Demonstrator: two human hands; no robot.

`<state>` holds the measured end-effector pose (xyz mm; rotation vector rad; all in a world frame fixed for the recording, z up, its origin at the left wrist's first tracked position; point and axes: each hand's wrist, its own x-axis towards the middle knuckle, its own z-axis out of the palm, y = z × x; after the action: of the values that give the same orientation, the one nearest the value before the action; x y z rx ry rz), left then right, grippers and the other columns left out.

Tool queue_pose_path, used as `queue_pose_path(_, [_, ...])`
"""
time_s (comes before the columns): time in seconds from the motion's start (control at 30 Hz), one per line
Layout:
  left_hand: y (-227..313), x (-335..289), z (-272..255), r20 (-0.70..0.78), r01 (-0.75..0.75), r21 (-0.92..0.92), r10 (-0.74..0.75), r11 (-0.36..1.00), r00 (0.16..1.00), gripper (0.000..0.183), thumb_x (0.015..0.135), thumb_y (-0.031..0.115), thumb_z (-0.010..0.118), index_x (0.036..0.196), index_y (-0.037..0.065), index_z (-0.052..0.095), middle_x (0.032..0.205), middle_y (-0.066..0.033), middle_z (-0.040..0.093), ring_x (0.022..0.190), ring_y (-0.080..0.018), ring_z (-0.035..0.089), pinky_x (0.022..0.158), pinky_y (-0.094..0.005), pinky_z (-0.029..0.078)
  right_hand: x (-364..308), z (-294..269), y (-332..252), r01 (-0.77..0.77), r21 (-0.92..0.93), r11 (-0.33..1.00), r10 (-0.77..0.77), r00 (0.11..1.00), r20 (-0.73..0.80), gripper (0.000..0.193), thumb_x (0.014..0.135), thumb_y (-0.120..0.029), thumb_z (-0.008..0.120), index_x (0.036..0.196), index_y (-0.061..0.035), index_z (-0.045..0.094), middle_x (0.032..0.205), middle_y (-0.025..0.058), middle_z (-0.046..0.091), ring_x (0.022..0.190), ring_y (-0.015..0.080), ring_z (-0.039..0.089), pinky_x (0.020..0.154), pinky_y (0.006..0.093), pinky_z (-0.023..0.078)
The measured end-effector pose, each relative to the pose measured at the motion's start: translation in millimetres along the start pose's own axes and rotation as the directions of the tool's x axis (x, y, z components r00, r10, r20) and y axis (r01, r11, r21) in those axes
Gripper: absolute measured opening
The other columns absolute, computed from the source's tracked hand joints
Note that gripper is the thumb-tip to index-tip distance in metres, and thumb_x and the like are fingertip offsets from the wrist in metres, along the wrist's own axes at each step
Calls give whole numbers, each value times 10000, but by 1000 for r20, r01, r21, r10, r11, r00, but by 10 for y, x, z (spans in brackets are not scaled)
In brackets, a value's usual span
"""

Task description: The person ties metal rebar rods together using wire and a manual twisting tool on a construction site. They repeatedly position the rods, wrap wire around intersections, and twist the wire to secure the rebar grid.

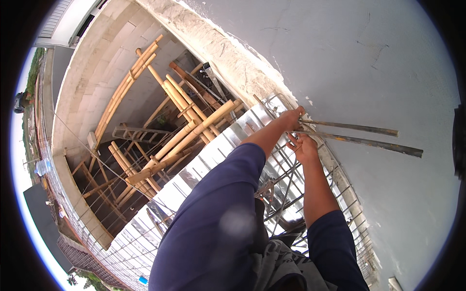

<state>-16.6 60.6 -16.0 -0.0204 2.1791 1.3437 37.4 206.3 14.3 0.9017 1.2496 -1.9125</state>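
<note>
Near: blue sleeves, both arms out over a rebar cage [286, 189], thin ribbed steel. Right hand [305, 147] fingers curled on lower rusty bar [369, 141]. Left hand [292, 119] closed on upper bar [354, 127]; both bars lie on smooth grey slab [388, 72]. Beyond: shiny corrugated sheet [204, 162], bamboo poles [194, 131] crisscrossed in pit.

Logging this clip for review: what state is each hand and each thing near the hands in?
Left hand: closed on the upper steel bar.
Right hand: fingers curled at the lower bar's end.
Steel bars: two, lying across the grey concrete slab.
Rebar cage: laid along the slab edge.
Bamboo poles: crossed, propped in the pit below.
</note>
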Motion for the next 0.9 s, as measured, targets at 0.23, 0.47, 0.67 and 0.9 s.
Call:
queue_pose_path(0.23, [-55,112,-25,66,-61,46,58,997,996,846,629,285,819,1330,51,409,1093,-231,619,1037,-347,606,869,-381,488,53,-27,16,16,27,1000,-15,1000,-26,415,730,48,396,1138,28,469,1180,116,493,1078,307,573,804,483,511])
queue_pose_path(0.47, [93,78,-132,170,70,92,-85,993,982,827,648,328,792,1282,-47,415,1127,-230,614,1056,-357,602,866,-399,490,125,-62,18,7,51,999,-3,998,-67,405,719,50,398,1119,50,463,1171,152,485,1051,321,588,782,482,513])
queue_pose_path(0.67, [-59,190,-21,135,7,179,-31,984,990,746,654,304,795,1248,-6,467,1120,-216,620,1063,-356,600,864,-408,496,136,21,-42,16,-38,999,-20,993,-116,388,735,40,387,1113,39,478,1083,163,565,935,330,643,731,480,523])
queue_pose_path(0.9, [48,127,-6,31,39,266,-50,963,998,646,647,218,791,1201,31,517,1082,-197,638,1035,-361,612,857,-417,507,9,147,-97,43,-80,996,-55,986,-158,423,781,33,356,1183,5,487,1026,136,603,856,267,664,624,396,527])
